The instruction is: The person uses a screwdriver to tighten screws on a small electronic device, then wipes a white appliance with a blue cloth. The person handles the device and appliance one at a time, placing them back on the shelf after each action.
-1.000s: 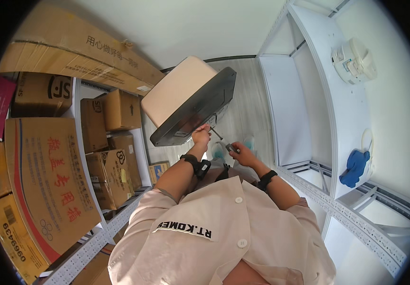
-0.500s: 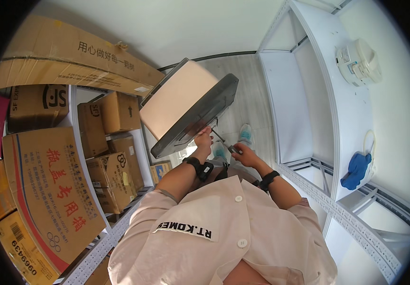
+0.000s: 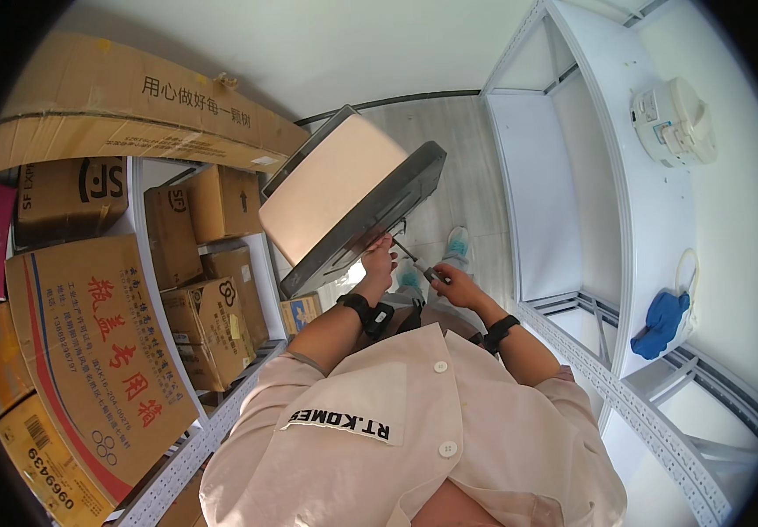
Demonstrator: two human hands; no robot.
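Observation:
A boxy appliance (image 3: 335, 189) with a pink-beige body and a dark grey back panel (image 3: 374, 218) is tilted in front of me. My left hand (image 3: 380, 262) is closed at the panel's near face, its fingertips touching or nearly touching it; what they pinch, if anything, is too small to see. In my right hand (image 3: 459, 290) is a screwdriver (image 3: 423, 265), gripped by its dark handle. Its thin shaft slants up and left toward the panel, close to my left fingers. Whether the tip sits in a screw cannot be made out.
Stacked cardboard boxes (image 3: 102, 351) fill a rack on the left, with a long carton (image 3: 150, 105) on top. On the right, white shelving (image 3: 541, 193) holds a white lidded appliance (image 3: 673, 123) and a blue cloth-like item (image 3: 661, 323). My shoes (image 3: 456, 246) stand on the grey floor below.
The view has shifted slightly, and the appliance appears a little lower and to the right. Both hands keep nearly the same pose, with the screwdriver still in my right hand.

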